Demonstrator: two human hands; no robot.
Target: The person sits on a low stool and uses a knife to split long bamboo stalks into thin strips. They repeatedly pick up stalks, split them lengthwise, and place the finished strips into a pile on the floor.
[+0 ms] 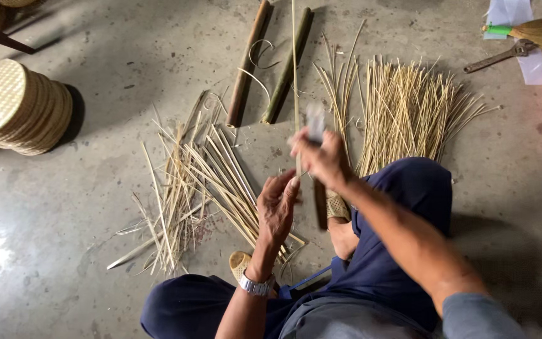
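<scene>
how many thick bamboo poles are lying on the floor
2: a brownish bamboo pole and a greener bamboo pole side by side, ahead of the hands. Others may lie outside the view.

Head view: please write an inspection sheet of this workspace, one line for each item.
Surface: grey concrete floor, stained, person seated on it.
Job's things: long thin bamboo strip, upright; blurred blade-like tool.
Clutter: loose split strips at left; bundle of fine splints; two bamboo poles.
Hands: left hand pinches the strip low; right hand grips the tool against it.
Cables: nothing seen.
Surroundings: stack of woven round lids; small broom; wrench.
</scene>
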